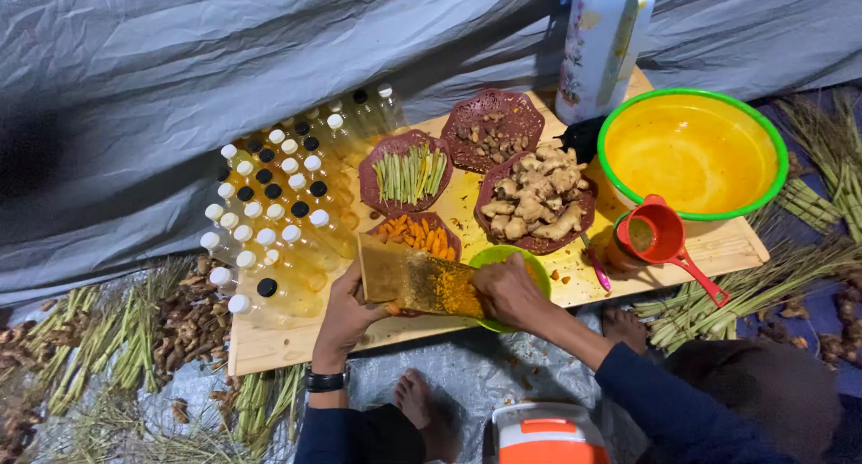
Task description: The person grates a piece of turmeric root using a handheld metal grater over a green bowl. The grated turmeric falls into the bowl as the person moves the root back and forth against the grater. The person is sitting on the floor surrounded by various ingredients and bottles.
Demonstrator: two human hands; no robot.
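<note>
Here, nearest the camera, the left hand (346,316) grips the left end of a flat metal grater (415,282), fingers curled round its edge and thumb pressed to its face, so the grater lies tilted across the space between both hands. The right hand (507,289) rests at the grater's right end, fingers closed together over its orange-stained surface; whether they pinch a piece of root there cannot be told, since the knuckles hide it. Just beyond the right fingers, partly under them, sits a small green bowl (512,256). A black watch (325,379) circles the left wrist, and bare feet (415,401) lie below the hands on the grey tarp (467,374). Both hands work over a wooden board (287,343). Directly past the grater stands a dark red plate of orange turmeric (420,233), touching the grater's far edge. Farther from the fingers are a plate of green stalks (409,172), a plate of ginger (536,199) and a plate of small brown pieces (494,127). To the left of the left fingers stand rows of bottles (269,213) with white and black caps. Well to the right of the right fingers are a red funnel (660,235) on a jar and a large green-rimmed basin (691,150), with a white jug (600,42) farthest off.
</note>
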